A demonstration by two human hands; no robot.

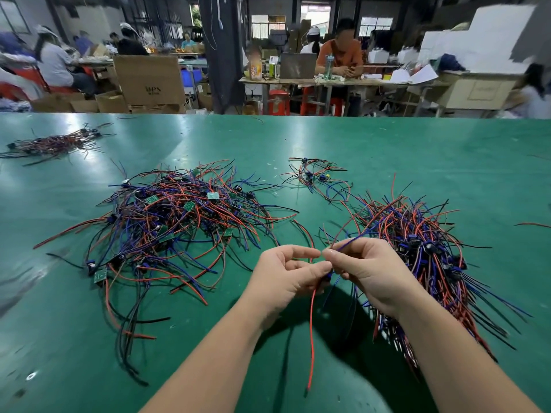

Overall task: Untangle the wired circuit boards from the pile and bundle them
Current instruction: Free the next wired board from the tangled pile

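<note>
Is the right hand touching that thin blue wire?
Touching. The head view shows the right hand pinching the thin blue wire between its fingertips.

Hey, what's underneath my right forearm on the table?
The aligned bundle of wired boards lies under it on the green table, with wire ends fanning out on both sides. The part directly beneath the forearm is covered.

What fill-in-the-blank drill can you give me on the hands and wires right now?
The left hand and right hand pinch one wired piece above the ___ table. A ___ wire hangs below the left hand. The tangled pile lies to the ___ of the hands.
Missing: green; red; left.
</note>
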